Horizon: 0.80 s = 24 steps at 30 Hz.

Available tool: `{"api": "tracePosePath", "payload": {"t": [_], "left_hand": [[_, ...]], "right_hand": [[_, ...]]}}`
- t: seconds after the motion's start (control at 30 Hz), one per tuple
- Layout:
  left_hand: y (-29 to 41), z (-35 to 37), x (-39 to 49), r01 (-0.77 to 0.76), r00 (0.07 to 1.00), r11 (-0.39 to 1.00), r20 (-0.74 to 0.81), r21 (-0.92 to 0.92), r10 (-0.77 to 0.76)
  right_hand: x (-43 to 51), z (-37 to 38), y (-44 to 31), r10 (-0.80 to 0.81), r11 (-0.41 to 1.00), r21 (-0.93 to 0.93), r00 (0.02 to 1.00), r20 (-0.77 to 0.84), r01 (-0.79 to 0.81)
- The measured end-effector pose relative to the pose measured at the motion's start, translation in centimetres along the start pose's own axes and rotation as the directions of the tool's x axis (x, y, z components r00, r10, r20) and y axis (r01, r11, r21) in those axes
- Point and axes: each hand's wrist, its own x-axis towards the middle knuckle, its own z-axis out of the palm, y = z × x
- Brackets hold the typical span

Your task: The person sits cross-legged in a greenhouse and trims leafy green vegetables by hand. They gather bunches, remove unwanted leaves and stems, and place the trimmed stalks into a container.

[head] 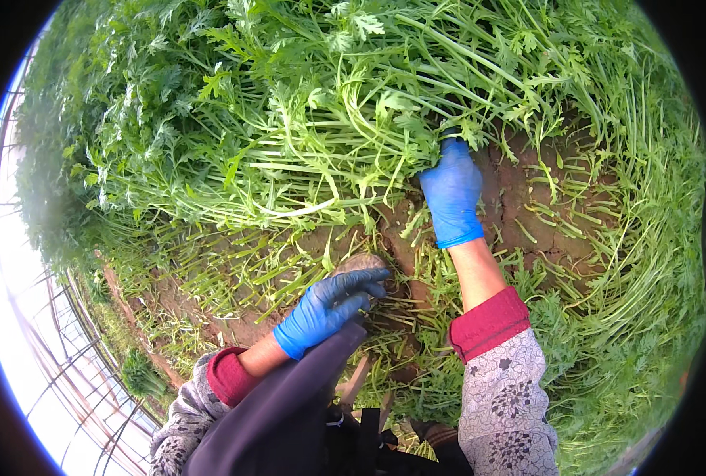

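My left hand (pixel 329 303), in a blue glove with dark-stained fingers, rests by my dark-trousered knee (pixel 305 381). Its fingers stretch out to the right, slightly apart, with nothing visible in them. Just beyond the fingertips shows the muddy toe of a shoe (pixel 362 262). My right hand (pixel 452 190), also blue-gloved, reaches forward to the base of the leafy greens (pixel 353 137), which look like chrysanthemum greens. Leaves and stems cover its fingers, so whatever they grip is hidden. Left of this hand, many pale stems lie slanted or flat in a thick mass.
Cut stem stubs (pixel 240 273) stick up from brown soil (pixel 507 208) on both sides. Loose greens (pixel 644 333) lie along the right. A wooden piece (pixel 356 381) shows beneath me. At the left rises a greenhouse wall (pixel 49 333) of clear film and thin bars.
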Motion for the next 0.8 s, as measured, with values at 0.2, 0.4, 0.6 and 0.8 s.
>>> {"api": "tracePosePath", "payload": {"t": [0.2,0.4,0.6,0.8], "left_hand": [[-0.6,-0.7,-0.5,0.008,1.0,1.0,-0.021,-0.028,-0.009],[-0.8,-1.0,-0.5,-0.008,1.0,1.0,-0.009,-0.005,0.008],[-1.2,-0.8,-0.3,-0.039,0.999,0.999,-0.035,-0.022,0.038],[-1.8,-0.5,0.0,-0.075,0.997,0.997,-0.027,-0.003,0.075]], "right_hand": [[1.9,-1.7,0.5,-0.05,0.999,-0.004,0.998,-0.049,0.05],[0.1,1.1,1.0,-0.302,0.951,-0.051,0.953,0.034,0.304],[3.0,-3.4,-1.4,0.156,0.958,0.135,0.857,0.491,-0.252],[3.0,-14.2,-3.1,-0.039,0.649,0.59,0.754,0.656,-0.48]]}}
